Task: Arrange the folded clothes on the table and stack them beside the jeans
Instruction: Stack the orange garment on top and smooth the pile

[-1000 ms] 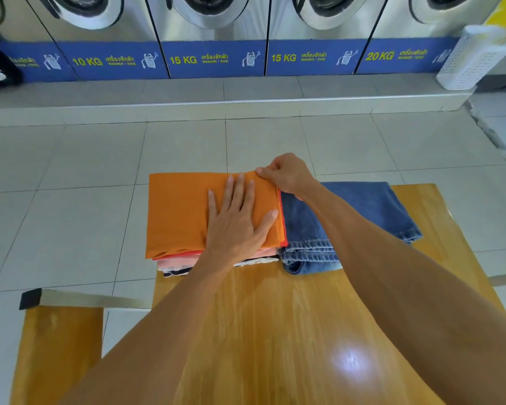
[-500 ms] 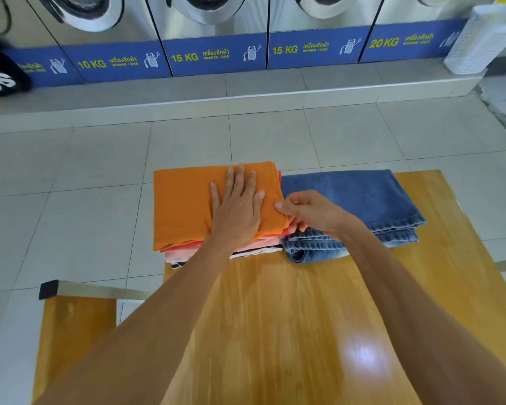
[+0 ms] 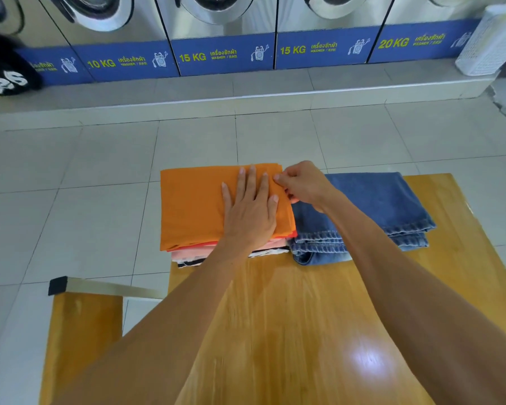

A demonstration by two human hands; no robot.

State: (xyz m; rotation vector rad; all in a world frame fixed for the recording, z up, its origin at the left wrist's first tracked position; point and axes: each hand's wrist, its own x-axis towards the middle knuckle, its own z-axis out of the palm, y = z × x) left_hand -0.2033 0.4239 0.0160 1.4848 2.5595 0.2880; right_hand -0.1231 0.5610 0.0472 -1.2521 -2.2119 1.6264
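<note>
Blue washer labels [image 3: 222,55]: "10 KG", "15 KG", "20 KG".

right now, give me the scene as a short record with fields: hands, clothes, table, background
left hand: left hand lies flat, fingers straight, pressing on the orange top
right hand: right hand pinches the right edge of the orange top
stack: orange top lies uppermost on the folded clothes stack, with pink and striped layers showing beneath
jeans: folded jeans lie directly right of the stack, touching it
table: wooden table
background: washing machines along the wall, white basket at far right
</note>
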